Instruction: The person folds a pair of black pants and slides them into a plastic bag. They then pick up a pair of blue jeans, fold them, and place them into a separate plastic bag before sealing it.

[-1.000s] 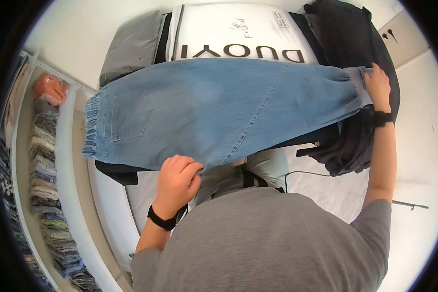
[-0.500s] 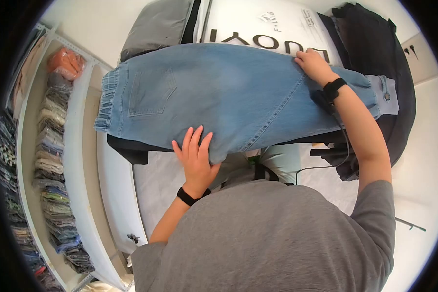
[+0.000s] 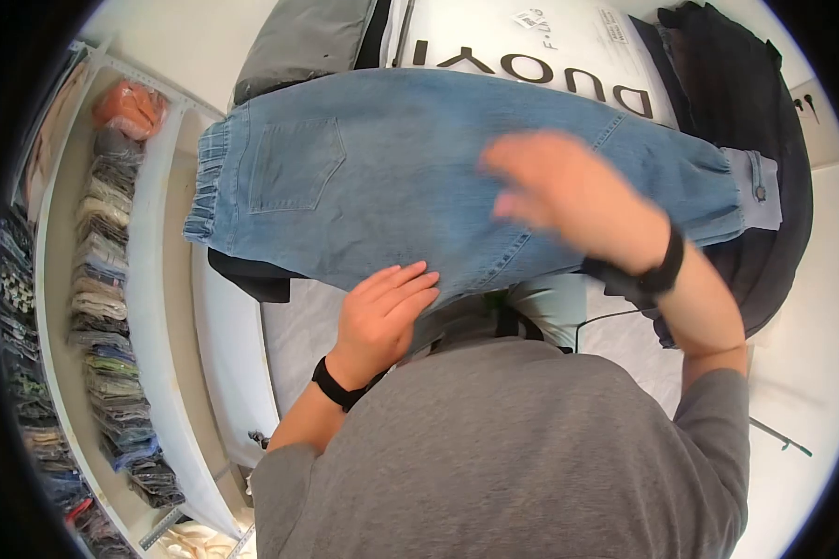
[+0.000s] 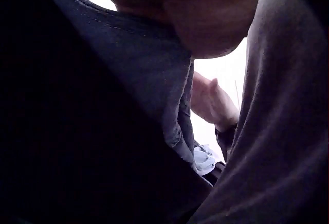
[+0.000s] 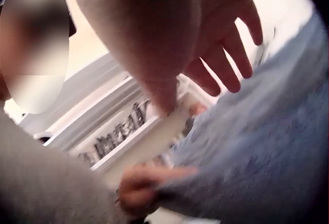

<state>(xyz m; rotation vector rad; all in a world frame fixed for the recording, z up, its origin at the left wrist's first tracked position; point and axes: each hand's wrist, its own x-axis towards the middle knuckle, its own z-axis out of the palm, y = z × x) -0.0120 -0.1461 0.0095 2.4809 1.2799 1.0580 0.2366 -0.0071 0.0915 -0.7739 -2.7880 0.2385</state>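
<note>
A pair of blue jeans (image 3: 410, 168) lies across the table, folded lengthwise. Its gathered elastic waist (image 3: 207, 182) points left, and its pale cuff (image 3: 763, 191) with a button tab points right. At the near edge of the denim, my left hand (image 3: 382, 317) rests with fingers straight on the cloth. The thumb is hidden in the head view. Blurred by motion, my right hand (image 3: 573, 200) is over the middle of the jeans near the diagonal seam. The right wrist view shows its fingers (image 5: 231, 64) straight and spread, holding nothing.
Behind the jeans lies a white plastic package (image 3: 522, 47) with black lettering. A grey bag (image 3: 298, 47) is at back left, black garments (image 3: 727, 84) at back right. Shelves of bagged clothes (image 3: 112, 307) stand on the left. A cable (image 3: 615, 317) hangs below the table's front.
My right hand has left the cuff and moved left along the far edge, then over the middle. My left hand's curled fingers have straightened onto the denim. The head view has shifted.
</note>
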